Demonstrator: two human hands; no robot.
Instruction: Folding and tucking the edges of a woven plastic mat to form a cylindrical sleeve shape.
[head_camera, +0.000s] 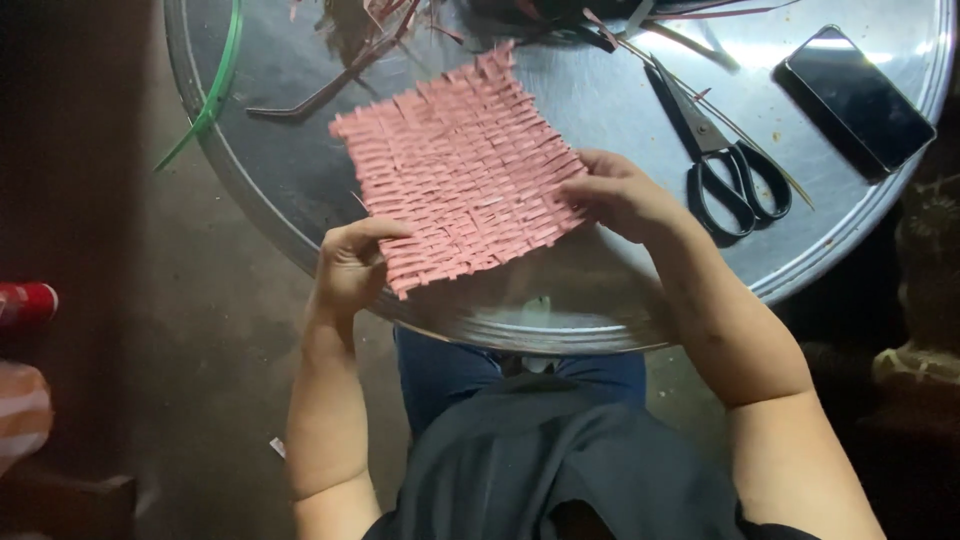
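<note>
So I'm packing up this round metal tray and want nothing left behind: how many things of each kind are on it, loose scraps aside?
Pink woven mat, gripped at its near corners by the left hand and right hand: 1
Black-handled scissors: 1
Dark phone: 1
Green strip over the tray rim: 1
Total: 4

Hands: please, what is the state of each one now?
Left hand: closed on pink woven mat, near corner.
Right hand: closed on the mat's right edge.
</note>
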